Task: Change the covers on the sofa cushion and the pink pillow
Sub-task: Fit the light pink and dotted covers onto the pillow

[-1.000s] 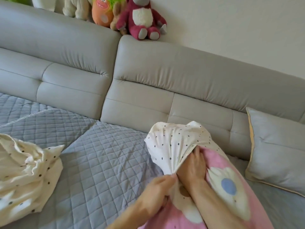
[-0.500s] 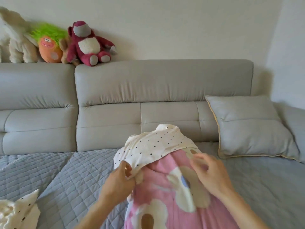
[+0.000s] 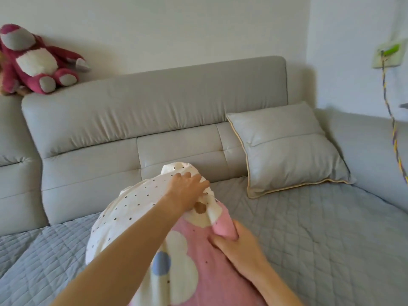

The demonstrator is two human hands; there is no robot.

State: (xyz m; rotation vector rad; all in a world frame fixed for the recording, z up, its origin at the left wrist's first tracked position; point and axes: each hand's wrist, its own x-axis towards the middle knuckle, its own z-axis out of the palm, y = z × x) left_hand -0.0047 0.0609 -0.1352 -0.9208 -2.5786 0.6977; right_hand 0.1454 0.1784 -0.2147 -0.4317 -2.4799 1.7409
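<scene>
Left hand (image 3: 187, 191) spread flat on the dotted cover (image 3: 136, 208), right hand (image 3: 234, 241) gripping the pink pillow (image 3: 198, 261); cover only partway on, grey cushion (image 3: 289, 146) apparently untouched.

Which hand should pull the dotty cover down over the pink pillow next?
Probably the left hand: it already lies on the dotted cover at the pillow's top end. The right hand grips the pink pillow lower down and steadies it.
</scene>
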